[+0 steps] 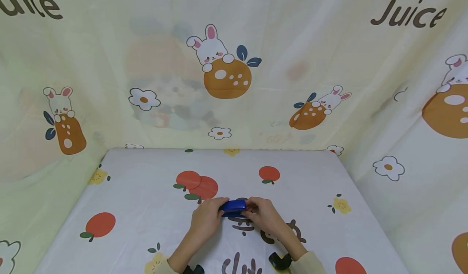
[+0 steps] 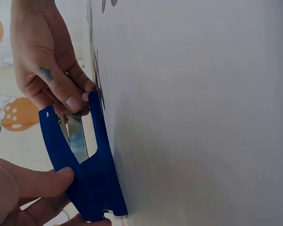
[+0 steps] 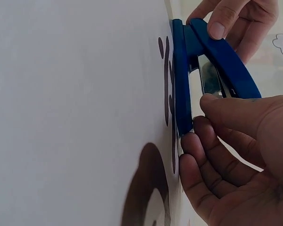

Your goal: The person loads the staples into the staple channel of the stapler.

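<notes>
A blue stapler (image 1: 233,207) stands on the printed white tablecloth, its top arm and base spread apart with the metal magazine (image 2: 76,136) showing between them. My left hand (image 1: 206,220) grips the hinge end, thumb on the top arm. At the front end is my right hand (image 1: 267,217), its thumb and fingertips pinching around the magazine's tip, between the arm and the base. In the right wrist view the stapler (image 3: 236,70) shows its long base (image 3: 180,80) upright in the picture along the cloth. The magazine's tip is partly hidden by the right fingers.
The tablecloth (image 1: 139,209) bears printed red fruits, yellow flowers and dark lettering. A pale curtain (image 1: 278,115) with rabbit prints hangs behind the table and at both sides. Dark wrist-worn devices (image 1: 280,261) show near both sleeves.
</notes>
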{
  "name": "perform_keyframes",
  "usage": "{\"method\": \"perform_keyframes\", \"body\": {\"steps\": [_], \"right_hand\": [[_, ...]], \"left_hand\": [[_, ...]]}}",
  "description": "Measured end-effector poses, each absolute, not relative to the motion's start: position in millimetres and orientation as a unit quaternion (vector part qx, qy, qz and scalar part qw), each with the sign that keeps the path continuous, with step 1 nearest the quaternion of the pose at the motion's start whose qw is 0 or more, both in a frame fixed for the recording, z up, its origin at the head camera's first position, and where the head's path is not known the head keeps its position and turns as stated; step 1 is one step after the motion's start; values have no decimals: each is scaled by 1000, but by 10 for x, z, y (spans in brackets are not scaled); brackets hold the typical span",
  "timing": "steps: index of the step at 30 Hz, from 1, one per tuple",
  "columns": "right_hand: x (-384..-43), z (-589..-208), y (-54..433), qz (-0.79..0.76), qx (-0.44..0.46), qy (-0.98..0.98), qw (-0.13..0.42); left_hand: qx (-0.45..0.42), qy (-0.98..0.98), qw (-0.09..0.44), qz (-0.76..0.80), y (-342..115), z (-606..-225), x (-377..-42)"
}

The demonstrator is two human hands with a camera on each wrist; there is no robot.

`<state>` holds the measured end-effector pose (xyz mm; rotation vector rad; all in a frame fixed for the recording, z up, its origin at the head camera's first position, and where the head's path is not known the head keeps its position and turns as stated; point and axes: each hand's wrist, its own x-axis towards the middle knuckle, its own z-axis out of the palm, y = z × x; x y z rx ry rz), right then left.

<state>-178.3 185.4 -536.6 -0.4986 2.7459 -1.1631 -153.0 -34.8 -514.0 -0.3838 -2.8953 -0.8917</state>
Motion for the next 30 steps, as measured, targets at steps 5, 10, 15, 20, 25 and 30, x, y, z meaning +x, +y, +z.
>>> {"method": "perform_keyframes", "body": {"steps": [5, 10, 15, 20, 25, 30], "right_hand": [[-1777, -5369, 1855, -384, -161, 907, 59], [-1763, -5358, 1853, -384, -157, 908, 60], [-1725, -5326, 1881, -387, -154, 907, 63], [-1674, -5307, 1949, -373, -153, 913, 55], [-1632, -5285, 2039, -324, -173, 930, 9], [-1580, -5246, 2149, -274, -165, 947, -16]], "left_hand": [[-149, -941, 48, -299, -378, -5163, -1517], [-165, -932, 27, -321, -460, -5182, -1482], [-148, -933, 20, -327, -610, -5187, -1441], [-129, -945, 28, -300, -808, -5150, -1422], [-105, -954, 32, -280, -940, -5114, -1399], [-67, -968, 22, -242, -989, -5095, -1363]]}}
